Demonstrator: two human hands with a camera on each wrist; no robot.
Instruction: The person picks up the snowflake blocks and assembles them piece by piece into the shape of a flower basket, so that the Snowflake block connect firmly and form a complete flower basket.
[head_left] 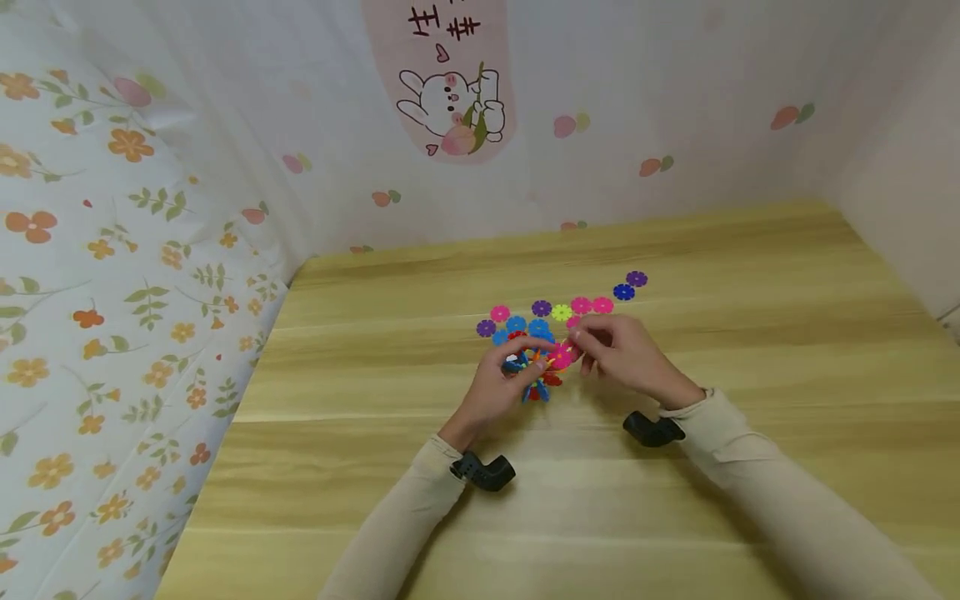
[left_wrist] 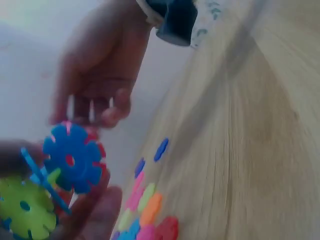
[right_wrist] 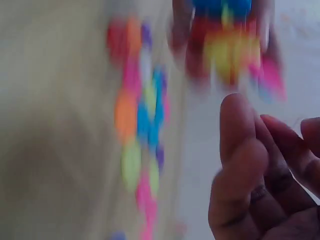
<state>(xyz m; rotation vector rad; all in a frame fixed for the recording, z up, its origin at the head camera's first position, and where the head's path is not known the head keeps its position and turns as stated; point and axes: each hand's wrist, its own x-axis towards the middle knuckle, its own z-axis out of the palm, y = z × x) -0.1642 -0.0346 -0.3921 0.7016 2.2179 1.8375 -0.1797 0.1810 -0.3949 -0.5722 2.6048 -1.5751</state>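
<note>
My left hand (head_left: 491, 385) grips a cluster of interlocked notched plastic discs (head_left: 542, 390), raised above the table. A pink disc (head_left: 560, 357) sits on its right side. The left wrist view shows a blue disc (left_wrist: 82, 167) and a yellow-green disc (left_wrist: 30, 212) in the cluster, with fingers around it. Close to the right of the cluster is my right hand (head_left: 630, 354). In the right wrist view, the right hand's fingers (right_wrist: 237, 125) are loosely bent, a small gap away from the blurred cluster, and no disc shows between them.
Loose notched discs lie on the wooden table (head_left: 570, 508) behind the hands, including a purple disc (head_left: 542, 308), a yellow disc (head_left: 562, 312) and a pink disc (head_left: 602, 305). A dark blue disc (head_left: 623, 292) and another purple disc (head_left: 637, 278) lie farther right. A printed curtain (head_left: 315, 108) borders the table.
</note>
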